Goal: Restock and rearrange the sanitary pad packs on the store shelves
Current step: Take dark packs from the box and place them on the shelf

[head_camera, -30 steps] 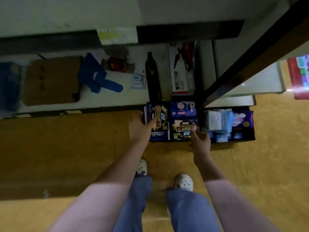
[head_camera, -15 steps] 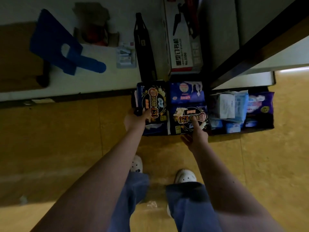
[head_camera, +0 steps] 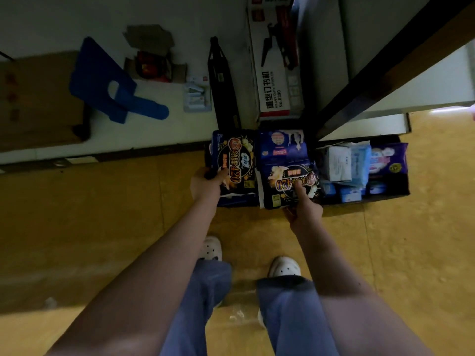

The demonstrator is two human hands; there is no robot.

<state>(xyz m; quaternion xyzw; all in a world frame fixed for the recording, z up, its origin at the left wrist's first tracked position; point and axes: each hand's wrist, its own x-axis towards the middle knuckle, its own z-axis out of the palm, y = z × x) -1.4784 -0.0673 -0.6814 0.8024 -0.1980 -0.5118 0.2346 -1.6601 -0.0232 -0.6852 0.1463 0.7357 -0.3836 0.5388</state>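
Black carton [head_camera: 390,197] sits on the yellow floor [head_camera: 102,214] at the foot of the shelf. All places below are read from the carton.

Left grip [head_camera: 205,183]: closed round the outer edge of the first dark pack [head_camera: 236,163] at the carton's left end, thumb across its printed face.
Right grip [head_camera: 304,211]: pinching the near edge of the second dark pack [head_camera: 290,183] mid-carton, one digit laid on top, the rest tucked beneath.

Judgement: one pack per hand, probably so both can come out together for the shelf. Edge holds suit soft, pillowy wrappers that give under pressure.

Materials: both packs are glossy film, dark with gold print and "420", rectangular, slightly puffed. Behind the second lies a blue pack [head_camera: 281,146] of similar film. The carton's right half holds pale white-and-blue packs [head_camera: 339,163] stood on edge, with a purple pack [head_camera: 388,160] at the far right. Beyond the carton's back wall, a rigid printed-card stapler box [head_camera: 277,73] stands on the bottom shelf.

Restocking not yet done; the carton looks well filled.
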